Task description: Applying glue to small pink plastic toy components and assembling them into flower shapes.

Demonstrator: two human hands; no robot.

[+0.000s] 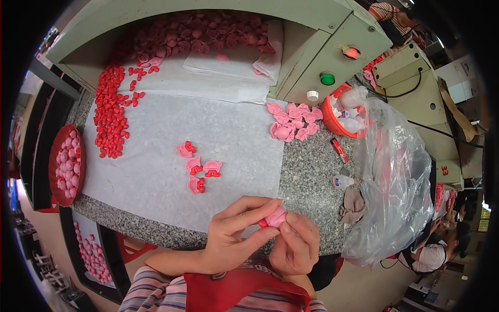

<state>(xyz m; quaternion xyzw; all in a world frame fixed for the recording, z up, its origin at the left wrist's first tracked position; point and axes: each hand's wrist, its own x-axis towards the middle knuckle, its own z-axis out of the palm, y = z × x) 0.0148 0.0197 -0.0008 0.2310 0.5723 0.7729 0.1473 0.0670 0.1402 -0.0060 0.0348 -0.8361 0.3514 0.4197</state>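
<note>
Close to the bench's front edge, my left hand (241, 227) and my right hand (296, 242) meet around a small pink moulded piece (277, 217) with a red part (262, 223) at its left end. Fingertips of both hands pinch it, covering some of its outline. Beyond my left hand, several pink pieces with red parts attached (195, 184) lie in a loose group on the white sheet (156, 192). Loose pink pieces (283, 131) are heaped right of the sheet's upper corner. A long spread of small red parts (110, 114) covers its left side.
A green-grey machine housing (301, 67) with round buttons arches over the back, above piled pink pieces (202, 34). At right stand an orange basket of bottles (332, 117) and a clear plastic bag (390, 192). A small bottle (343, 181) and cloth (352, 206) lie nearby. A red bowl (53, 166) sits left.
</note>
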